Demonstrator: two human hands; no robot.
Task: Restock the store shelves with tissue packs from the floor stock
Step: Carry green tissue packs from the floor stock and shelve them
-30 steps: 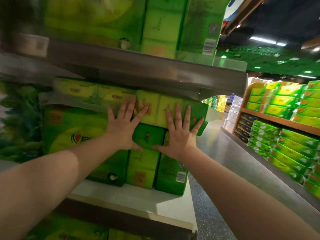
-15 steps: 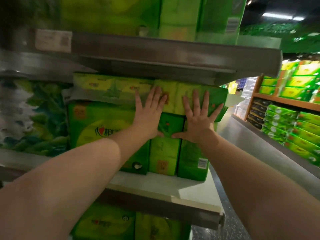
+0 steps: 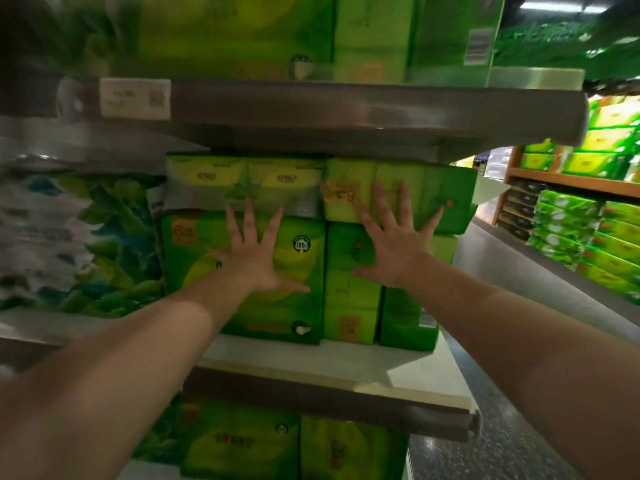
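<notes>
Green tissue packs fill the middle shelf [image 3: 311,362]. A large upright pack [image 3: 194,271] stands at the left, narrower upright packs [image 3: 349,306] stand to its right, and flat packs lie across the top, one at the right [image 3: 450,192]. My left hand [image 3: 254,258] is spread flat with straight fingers on the front of the large pack. My right hand [image 3: 394,244] is spread flat too, its fingers over the lower edge of the top right pack and its palm on the narrow pack below. Neither hand holds anything.
A metal shelf edge [image 3: 346,109] with a price label [image 3: 135,98] runs just above the stack, more green packs standing on it. The shelf below holds more packs [image 3: 242,445]. Across the aisle floor [image 3: 519,289] at the right stand shelves of green packs [image 3: 588,230].
My left hand has slid down and left from the top packs onto the front of the large pack. My right hand stays on the right packs. The view has shifted closer and lower.
</notes>
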